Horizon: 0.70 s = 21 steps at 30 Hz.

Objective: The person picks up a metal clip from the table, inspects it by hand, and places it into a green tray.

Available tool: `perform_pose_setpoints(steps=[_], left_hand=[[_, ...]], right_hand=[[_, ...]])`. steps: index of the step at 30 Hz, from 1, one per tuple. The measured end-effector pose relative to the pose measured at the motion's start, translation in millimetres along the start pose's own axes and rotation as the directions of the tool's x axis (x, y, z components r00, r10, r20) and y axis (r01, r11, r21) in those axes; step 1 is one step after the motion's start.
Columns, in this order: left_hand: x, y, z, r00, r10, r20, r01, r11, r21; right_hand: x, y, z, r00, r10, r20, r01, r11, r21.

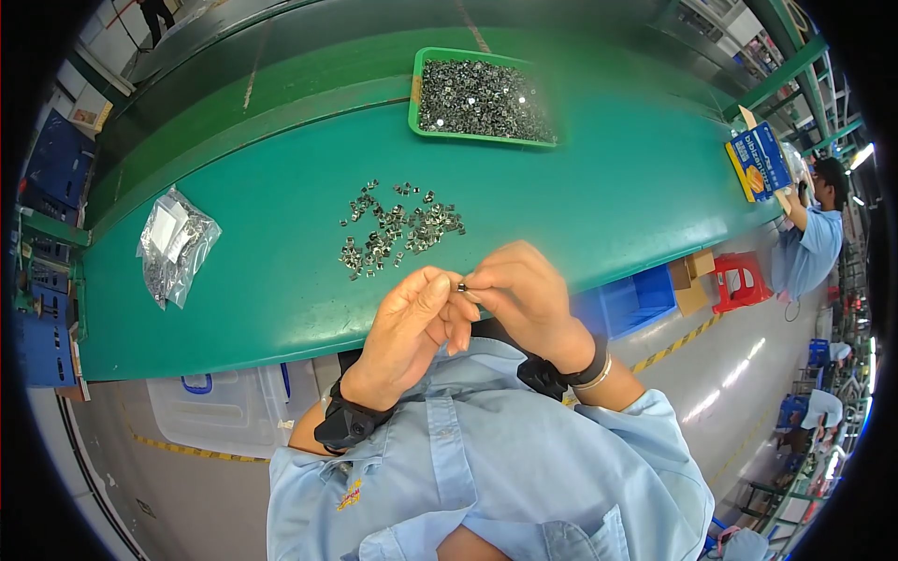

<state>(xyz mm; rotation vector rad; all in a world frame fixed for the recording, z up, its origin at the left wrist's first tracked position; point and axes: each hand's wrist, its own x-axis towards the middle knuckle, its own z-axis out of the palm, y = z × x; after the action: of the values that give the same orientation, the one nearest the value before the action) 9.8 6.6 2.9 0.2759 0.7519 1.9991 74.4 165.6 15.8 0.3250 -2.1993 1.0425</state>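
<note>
My left hand [410, 327] and my right hand [526, 297] meet close to my chest, at the near edge of the green table [608, 196]. Their fingertips pinch one small dark metal part [461, 286] between them. Just beyond my hands a loose pile of small metal parts [398, 229] is spread on the table. A green tray [416, 84] full of the same kind of metal parts stands further back.
A clear plastic bag [175, 245] of parts lies at the left of the table. Translucent bins [224, 411] and blue crates [636, 299] sit under the table. Another person in a blue shirt [812, 245] works at the right end, beside a blue box [756, 161].
</note>
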Motion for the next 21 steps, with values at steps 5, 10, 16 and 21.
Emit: perform_pose_setpoints(steps=[5, 10, 16, 21], left_hand=[[0.4, -4.7, -5.7, 0.998, 0.006, 0.060, -0.001, 0.997, -0.080], [0.6, -5.0, -6.3, 0.998, 0.009, 0.058, -0.003, 0.993, -0.114], [-0.4, -3.3, -4.1, 0.999, 0.020, 0.038, -0.016, 0.996, -0.083], [0.7, -2.0, -1.4, 0.999, 0.048, 0.011, -0.048, 0.997, 0.066]], right_hand=[[0.4, -1.2, 1.5, 1.000, -0.003, 0.000, 0.003, 1.000, 0.019], [2.3, -2.1, 4.0, 0.999, -0.044, -0.002, 0.044, 0.999, 0.020], [1.5, -1.9, 5.3, 0.998, -0.048, 0.030, 0.046, 0.997, 0.061], [-1.2, 3.6, 4.3, 0.998, -0.026, 0.050, 0.020, 0.993, 0.112]])
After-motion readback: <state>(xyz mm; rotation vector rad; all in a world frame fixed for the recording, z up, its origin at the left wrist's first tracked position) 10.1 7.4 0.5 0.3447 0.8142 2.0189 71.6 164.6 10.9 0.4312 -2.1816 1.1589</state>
